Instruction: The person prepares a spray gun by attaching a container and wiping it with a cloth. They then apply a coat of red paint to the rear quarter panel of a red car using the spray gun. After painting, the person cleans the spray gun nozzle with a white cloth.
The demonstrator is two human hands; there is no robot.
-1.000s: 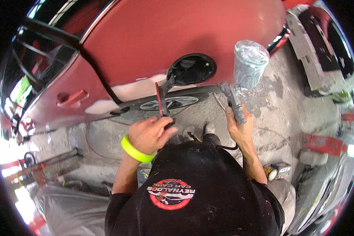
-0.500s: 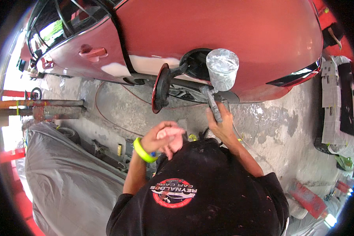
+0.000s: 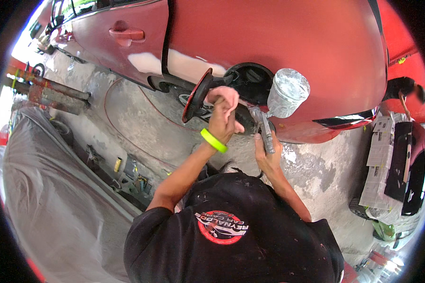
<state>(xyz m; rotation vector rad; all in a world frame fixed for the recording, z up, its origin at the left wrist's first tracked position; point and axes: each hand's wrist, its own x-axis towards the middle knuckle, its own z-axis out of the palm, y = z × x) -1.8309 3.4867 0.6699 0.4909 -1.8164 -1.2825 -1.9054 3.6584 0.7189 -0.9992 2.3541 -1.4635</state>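
My right hand (image 3: 270, 158) grips a paint spray gun (image 3: 267, 134) by its handle, with the gun's whitish paint-smeared cup (image 3: 289, 93) uppermost. In my left hand (image 3: 219, 123), below a lime-yellow wristband (image 3: 214, 140), is a crumpled pink cloth (image 3: 225, 95). The cloth lies just right of the open fuel door (image 3: 197, 96); whether they touch I cannot tell. Behind both hands is the side of a red car (image 3: 278, 37), with its dark round fuel opening (image 3: 250, 78) partly behind the cup. Pale patches (image 3: 193, 65) mark the panel beside the door edge.
A thin hose (image 3: 107, 106) loops across the concrete floor (image 3: 137, 118). Grey sheeting (image 3: 56, 198) drapes a large object at left. Metal posts (image 3: 56, 94) jut in at far left. Paper-covered parts (image 3: 378, 165) stand at right, near a person (image 3: 406, 89).
My left hand has risen and moved right with the pink cloth, from in front of my chest to the fuel door. The spray gun has shifted slightly right and down in the view.
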